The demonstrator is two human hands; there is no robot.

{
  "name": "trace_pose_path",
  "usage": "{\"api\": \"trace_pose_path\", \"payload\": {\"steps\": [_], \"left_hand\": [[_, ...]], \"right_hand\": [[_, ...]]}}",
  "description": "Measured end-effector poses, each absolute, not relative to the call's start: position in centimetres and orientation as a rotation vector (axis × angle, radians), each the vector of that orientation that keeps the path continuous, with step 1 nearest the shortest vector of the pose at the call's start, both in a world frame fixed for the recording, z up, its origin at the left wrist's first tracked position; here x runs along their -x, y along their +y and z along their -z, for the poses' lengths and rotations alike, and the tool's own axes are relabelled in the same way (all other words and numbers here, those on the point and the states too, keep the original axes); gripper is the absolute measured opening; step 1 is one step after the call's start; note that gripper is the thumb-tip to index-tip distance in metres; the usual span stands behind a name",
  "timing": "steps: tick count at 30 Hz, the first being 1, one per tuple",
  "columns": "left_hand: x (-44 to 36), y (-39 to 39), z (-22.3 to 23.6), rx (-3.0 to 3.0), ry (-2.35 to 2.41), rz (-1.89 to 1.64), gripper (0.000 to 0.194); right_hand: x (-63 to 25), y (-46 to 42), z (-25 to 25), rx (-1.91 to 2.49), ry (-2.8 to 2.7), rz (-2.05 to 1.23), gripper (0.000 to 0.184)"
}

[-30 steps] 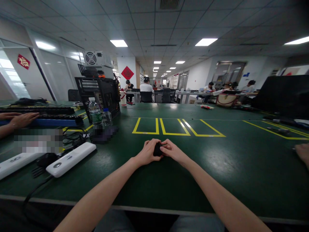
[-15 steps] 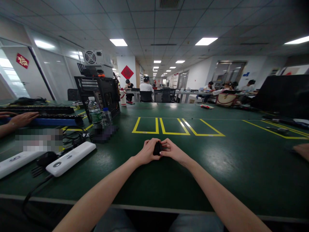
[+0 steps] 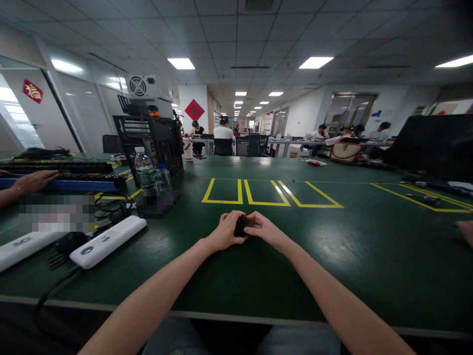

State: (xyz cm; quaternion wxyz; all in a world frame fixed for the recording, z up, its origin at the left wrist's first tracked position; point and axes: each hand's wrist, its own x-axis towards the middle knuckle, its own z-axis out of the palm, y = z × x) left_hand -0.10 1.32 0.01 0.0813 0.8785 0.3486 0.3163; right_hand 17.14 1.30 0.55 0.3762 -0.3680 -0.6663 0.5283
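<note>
A small black box-like object [image 3: 240, 227] is held between my two hands, just above or on the green table [image 3: 236, 276]; I cannot tell which. My left hand [image 3: 226, 230] is wrapped round its left side, thumb below and fingers over the top. On the other side my right hand [image 3: 263, 229] has its thumb and fingertips closed at the object's right edge. The fingers hide much of it, so its exact kind does not show. Beyond the hands, yellow tape outlines [image 3: 246, 203] mark the tabletop.
White power strips [image 3: 109, 241] with cables lie at the left, near water bottles [image 3: 145, 170] and an open computer case [image 3: 162, 140]. Another person's hand [image 3: 35, 183] rests by a blue-edged black strip. A hand [image 3: 466, 230] shows at the right edge; a black screen [image 3: 436, 148] stands behind.
My hands stay almost in place round the black object; my right thumb has shifted slightly up. The other person's hand at the right edge has moved a little to the right.
</note>
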Motion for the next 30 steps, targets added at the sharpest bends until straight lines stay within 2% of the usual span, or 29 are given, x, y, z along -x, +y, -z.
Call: {"api": "trace_pose_path", "payload": {"steps": [2,7,14,18,23,27,30], "left_hand": [[0.09,1.37,0.06,-2.629,1.032,-0.948,0.058],[0.06,1.34,-0.01,-2.629,1.034,-0.948,0.057],[0.05,1.13,-0.29,-2.624,1.024,-0.94,0.055],[0.1,1.0,-0.4,-2.617,1.028,-0.932,0.055],[0.08,0.98,-0.44,-2.604,1.044,-0.916,0.057],[0.01,1.05,-0.34,-2.608,1.04,-0.934,0.057],[-0.06,1.17,-0.18,-2.612,1.052,-0.945,0.058]], "right_hand": [[-17.17,1.07,-0.73,0.913,-1.727,-1.329,0.039],[-16.97,0.59,-1.18,0.976,-1.703,-1.32,0.029],[-16.92,0.85,-1.05,1.064,-1.673,-1.351,0.034],[-17.05,0.52,-1.47,1.062,-1.704,-1.37,0.03],[-17.2,0.31,-1.52,0.954,-1.732,-1.376,0.04],[-17.12,0.36,-1.36,0.976,-1.697,-1.377,0.032],[-16.86,0.46,-1.28,0.952,-1.663,-1.407,0.033]]}}
